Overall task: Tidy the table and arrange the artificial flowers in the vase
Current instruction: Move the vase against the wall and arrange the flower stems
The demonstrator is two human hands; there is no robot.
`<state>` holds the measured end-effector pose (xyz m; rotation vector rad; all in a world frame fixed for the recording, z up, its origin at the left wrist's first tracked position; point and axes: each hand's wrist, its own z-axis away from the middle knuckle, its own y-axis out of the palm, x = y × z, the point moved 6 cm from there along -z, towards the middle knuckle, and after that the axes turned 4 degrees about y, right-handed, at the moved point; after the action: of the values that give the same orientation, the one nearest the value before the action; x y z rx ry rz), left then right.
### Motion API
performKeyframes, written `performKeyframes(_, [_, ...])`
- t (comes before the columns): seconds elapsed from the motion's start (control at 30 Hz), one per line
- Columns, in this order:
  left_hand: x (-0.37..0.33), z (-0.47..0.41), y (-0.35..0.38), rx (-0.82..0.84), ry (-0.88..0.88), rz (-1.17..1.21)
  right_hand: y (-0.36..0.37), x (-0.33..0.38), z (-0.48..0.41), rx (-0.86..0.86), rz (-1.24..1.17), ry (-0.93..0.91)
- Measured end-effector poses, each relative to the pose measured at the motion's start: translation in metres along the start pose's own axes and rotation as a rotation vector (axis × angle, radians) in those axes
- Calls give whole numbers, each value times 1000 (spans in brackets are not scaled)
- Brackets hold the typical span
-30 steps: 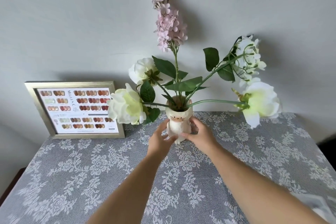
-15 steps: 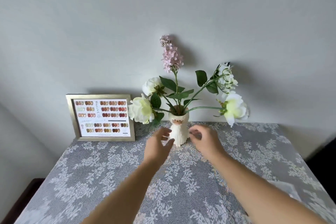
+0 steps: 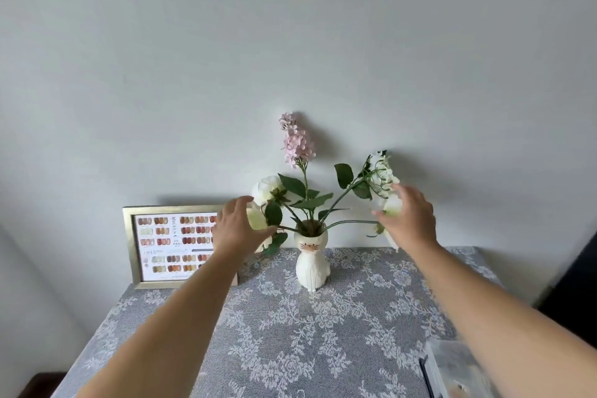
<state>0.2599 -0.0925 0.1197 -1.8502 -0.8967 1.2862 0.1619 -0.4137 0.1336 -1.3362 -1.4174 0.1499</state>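
Observation:
A white cat-shaped vase (image 3: 310, 265) stands upright at the back of the table, against the wall. It holds a tall pink flower spike (image 3: 296, 139), a white rose (image 3: 268, 188), a white cluster flower (image 3: 381, 173) and green leaves (image 3: 311, 202). My left hand (image 3: 237, 228) is raised with fingers spread in front of the pale green-white bloom (image 3: 257, 220) at the left. My right hand (image 3: 407, 218) is raised with fingers spread over the pale bloom (image 3: 392, 205) at the right. Whether either hand touches its bloom I cannot tell. Neither hand is on the vase.
A gold-framed colour chart (image 3: 168, 244) leans against the wall at the left. The table wears a grey lace cloth (image 3: 290, 349). A pale flat object (image 3: 452, 368) lies at the near right corner. The wall is close behind the flowers.
Both hands let go of the vase and rose outward to the side blooms, left hand to the left flower, right hand to the right. The camera drew back.

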Motion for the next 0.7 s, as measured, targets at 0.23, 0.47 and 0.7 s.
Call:
performKeyframes(0.23, [26, -1, 25, 89, -104, 150, 30, -32, 3, 176, -58, 153])
performKeyframes(0.47, [24, 0, 13, -82, -56, 247, 19, -15, 4, -9, -77, 29])
performKeyframes(0.7, [5, 0, 6, -108, 39, 292, 22, 48, 11, -107, -11, -321])
